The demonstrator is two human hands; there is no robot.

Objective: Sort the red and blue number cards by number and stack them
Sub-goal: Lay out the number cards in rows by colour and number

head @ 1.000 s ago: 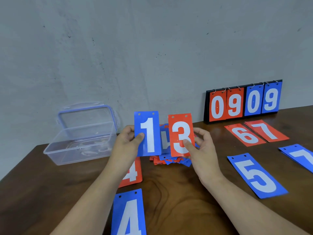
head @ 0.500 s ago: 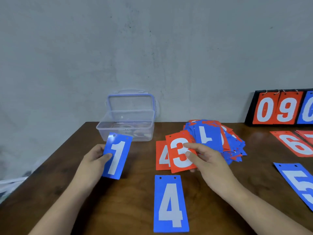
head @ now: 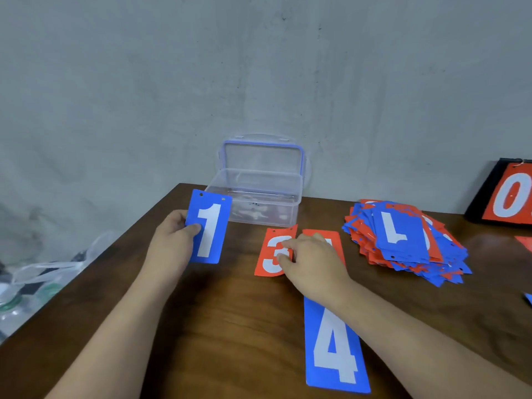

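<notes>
Head view, single camera.

The left hand [head: 172,243] pinches a blue rectangular card with a white 1 [head: 208,226] between thumb and fingers. It holds the card upright above the brown wooden table [head: 230,326], just left of the clear plastic box with a blue-rimmed lid [head: 259,197].

The right hand [head: 313,263] has its fingers curled on the right edge of a red rectangular card with a white 3 [head: 270,254], pinching it low at the table. We cannot tell whether it lies fully flat; its top corner looks lifted.

Change: a second ago both cards were held up side by side. Half a second ago the red 3 card hung over the red 4 card [head: 331,240]. Now the red 3 card sits just beside that card, on its left.

The blue 4 card [head: 335,347] lies nearer us. The mixed heap of red and blue cards [head: 403,243] sits to the right, unsorted.

Judgement: a place for the 3s is being opened left of the 4s. The blue 1 card has no place yet; a spot further left would suit. Most of the sorting remains.
</notes>
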